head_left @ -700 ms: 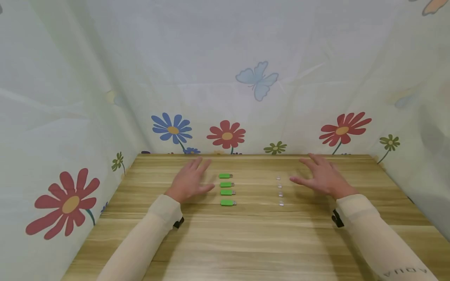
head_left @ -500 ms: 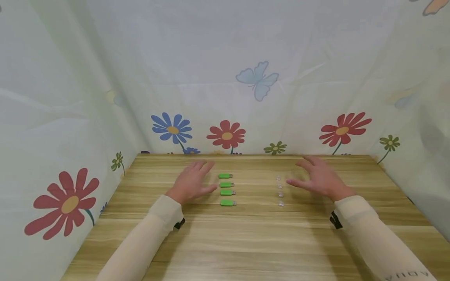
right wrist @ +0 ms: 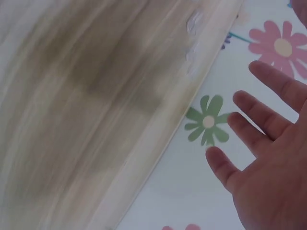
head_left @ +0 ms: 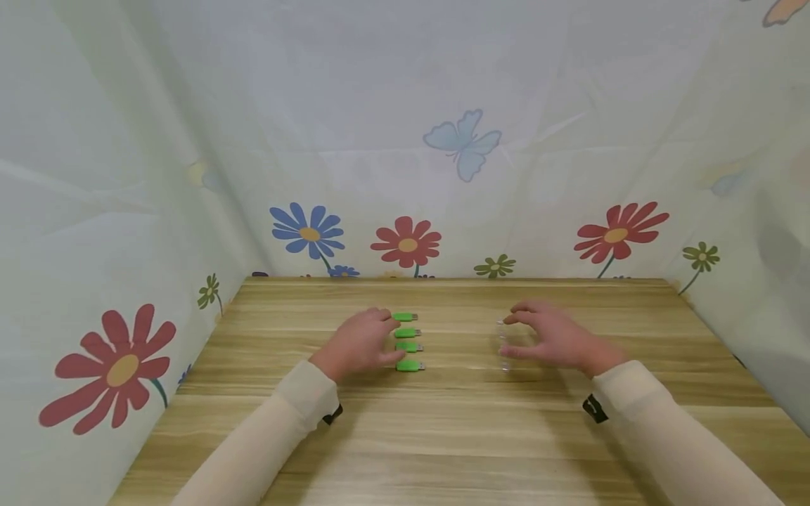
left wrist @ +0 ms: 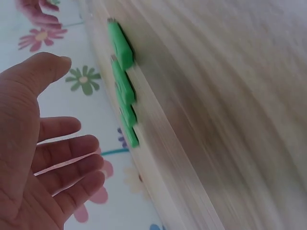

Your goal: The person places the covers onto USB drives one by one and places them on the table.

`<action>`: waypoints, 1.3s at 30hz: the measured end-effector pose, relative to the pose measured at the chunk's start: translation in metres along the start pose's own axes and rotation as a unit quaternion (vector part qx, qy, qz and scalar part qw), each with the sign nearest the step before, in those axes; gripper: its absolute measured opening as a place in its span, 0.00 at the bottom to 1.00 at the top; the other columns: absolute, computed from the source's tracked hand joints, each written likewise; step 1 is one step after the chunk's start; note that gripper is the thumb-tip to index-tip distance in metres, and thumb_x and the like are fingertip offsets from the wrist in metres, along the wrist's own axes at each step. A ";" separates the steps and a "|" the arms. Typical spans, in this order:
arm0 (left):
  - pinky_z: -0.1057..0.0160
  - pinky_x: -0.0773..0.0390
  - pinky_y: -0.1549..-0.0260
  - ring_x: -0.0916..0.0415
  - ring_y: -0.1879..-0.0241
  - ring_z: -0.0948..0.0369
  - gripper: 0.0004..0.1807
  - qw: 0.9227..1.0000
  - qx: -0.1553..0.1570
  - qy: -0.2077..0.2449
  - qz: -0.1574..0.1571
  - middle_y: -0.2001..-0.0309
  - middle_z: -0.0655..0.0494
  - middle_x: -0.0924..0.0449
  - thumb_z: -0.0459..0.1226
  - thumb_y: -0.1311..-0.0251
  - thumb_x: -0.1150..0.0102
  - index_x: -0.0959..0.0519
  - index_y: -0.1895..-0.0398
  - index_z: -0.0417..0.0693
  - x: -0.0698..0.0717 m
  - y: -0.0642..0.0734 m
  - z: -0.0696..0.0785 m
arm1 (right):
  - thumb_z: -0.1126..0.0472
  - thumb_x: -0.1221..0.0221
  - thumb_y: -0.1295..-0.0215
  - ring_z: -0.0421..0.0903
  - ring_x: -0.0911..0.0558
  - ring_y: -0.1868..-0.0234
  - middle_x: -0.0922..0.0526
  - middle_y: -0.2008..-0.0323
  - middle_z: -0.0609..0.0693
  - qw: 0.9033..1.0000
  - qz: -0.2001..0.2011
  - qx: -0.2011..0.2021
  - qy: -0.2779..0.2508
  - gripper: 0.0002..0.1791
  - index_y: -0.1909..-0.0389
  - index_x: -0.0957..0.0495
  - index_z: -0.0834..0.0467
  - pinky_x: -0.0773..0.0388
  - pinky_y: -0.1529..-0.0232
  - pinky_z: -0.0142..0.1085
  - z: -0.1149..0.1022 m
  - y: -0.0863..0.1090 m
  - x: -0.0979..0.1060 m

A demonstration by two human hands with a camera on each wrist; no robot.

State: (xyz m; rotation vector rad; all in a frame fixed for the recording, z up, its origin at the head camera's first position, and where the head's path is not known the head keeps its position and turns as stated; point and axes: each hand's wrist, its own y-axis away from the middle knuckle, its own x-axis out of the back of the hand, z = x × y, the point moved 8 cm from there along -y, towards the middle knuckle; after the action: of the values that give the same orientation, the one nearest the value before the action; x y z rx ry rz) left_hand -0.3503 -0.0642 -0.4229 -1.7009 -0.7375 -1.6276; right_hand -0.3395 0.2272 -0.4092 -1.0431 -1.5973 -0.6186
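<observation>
Several green USB sticks (head_left: 410, 365) lie in a column on the wooden table (head_left: 455, 429), metal plugs pointing right. My left hand (head_left: 361, 343) is just left of them in the head view, its thumb and fingertips overlapping the middle sticks. In the left wrist view the same hand (left wrist: 29, 139) has relaxed, spread fingers with nothing in them. Right of the sticks is a column of small clear plastic caps (head_left: 505, 366). My right hand (head_left: 560, 341) reaches over this column, partly hiding it. The right wrist view shows loosely spread fingers (right wrist: 259, 124) and several caps (right wrist: 193, 23) on the table.
A white curtain (head_left: 354, 126) printed with flowers and a butterfly stands behind and beside the table. Bare wood separates the two columns. A black strap (head_left: 593, 409) shows at the right sleeve cuff, another strap (head_left: 332, 414) at the left.
Both hands have moved inward and slightly nearer to me, the left to the USB sticks and the right over the clear caps. Their fingers have drawn in a little. The sticks stay put.
</observation>
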 end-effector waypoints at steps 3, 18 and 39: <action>0.56 0.19 0.44 0.21 0.49 0.56 0.31 1.000 -0.012 -0.001 0.002 0.48 0.53 0.17 0.60 0.37 0.37 0.17 0.43 0.46 0.001 0.001 0.009 | 0.34 0.33 0.41 0.60 0.23 0.38 0.20 0.40 0.58 1.000 -0.011 0.023 -0.009 0.37 0.43 0.18 0.58 0.26 0.38 0.59 -0.010 0.000 -0.003; 0.64 0.18 0.57 0.25 0.62 0.63 0.23 0.998 -0.039 -0.003 -0.055 0.52 0.55 0.18 0.54 0.36 0.34 0.16 0.49 0.47 -0.003 0.003 0.040 | 0.47 0.28 0.40 0.46 0.19 0.56 0.17 0.56 0.47 0.996 -0.071 0.049 -0.031 0.22 0.52 0.15 0.57 0.19 0.52 0.45 -0.024 0.000 -0.023; 0.64 0.18 0.60 0.26 0.66 0.64 0.10 0.997 -0.041 0.001 -0.071 0.60 0.59 0.19 0.44 0.35 0.33 0.16 0.59 0.49 -0.011 -0.004 0.050 | 0.61 0.28 0.43 0.35 0.31 0.73 0.24 0.75 0.43 0.994 -0.086 0.064 0.002 0.08 0.71 0.19 0.54 0.30 0.69 0.31 -0.030 -0.006 -0.033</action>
State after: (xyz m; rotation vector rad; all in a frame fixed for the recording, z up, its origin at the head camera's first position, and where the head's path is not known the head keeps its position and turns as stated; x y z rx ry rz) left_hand -0.3231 -0.0215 -0.4340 -1.7375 -0.8159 -1.7785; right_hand -0.3281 0.1895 -0.4310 -0.8154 -1.7115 -0.6245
